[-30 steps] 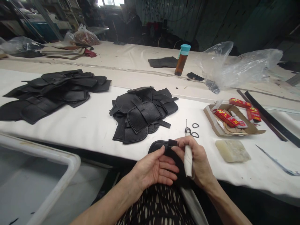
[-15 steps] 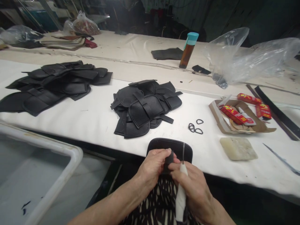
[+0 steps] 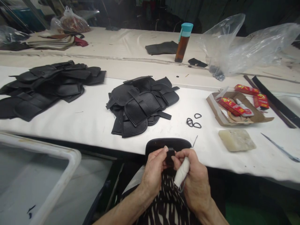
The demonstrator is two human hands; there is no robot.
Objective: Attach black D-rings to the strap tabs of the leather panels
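Over my lap, at the table's front edge, lies a black leather piece (image 3: 167, 143) with a stitched rounded border. My left hand (image 3: 154, 168) pinches a short black strap (image 3: 170, 153) on it between thumb and fingers. Close against the strap is my right hand (image 3: 194, 175), closed around an awl (image 3: 182, 172) with a white wrapped handle, its thin metal tip pointing up and to the right. The right fingertips touch the strap's edge. Several black D-shaped rings (image 3: 197, 125) lie on the table beyond my hands.
Two heaps of black leather pieces, one in the middle (image 3: 142, 106) and one at left (image 3: 47, 81), lie on the white table. To the right are a cardboard box (image 3: 217, 114) with red packets, a yellowish block (image 3: 236, 140) and pointed scissors (image 3: 280, 147). A bottle (image 3: 183, 45) stands behind.
My right hand has turned the awl: its tip, upright before, now leans right, and the handle sits lower across the palm. The left hand still pinches the strap. The view has shifted slightly.
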